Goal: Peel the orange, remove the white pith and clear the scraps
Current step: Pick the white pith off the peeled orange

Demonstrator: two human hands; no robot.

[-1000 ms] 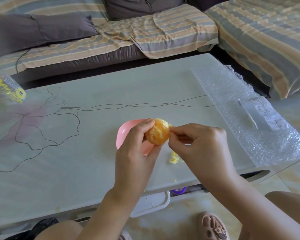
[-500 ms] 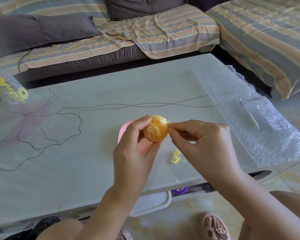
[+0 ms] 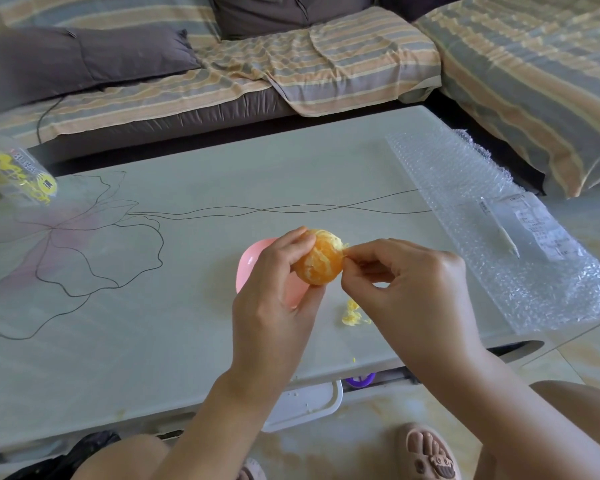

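Note:
The peeled orange, streaked with pale pith, is held above the table by my left hand, thumb on top and fingers curled underneath. My right hand pinches a thread of pith at the fruit's upper right side with thumb and forefinger. A pink bowl sits on the table behind my left hand, mostly hidden by it. A small pile of yellowish pith scraps lies on the table under my right hand.
The pale table has a line-drawn flower pattern. A bubble-wrap sheet with a paper label covers its right end. A clear bag with yellow print lies at the far left. Striped sofas stand behind and to the right.
My left hand has turned the orange slightly and raised it a little. My right hand keeps pinching pith at its upper right side.

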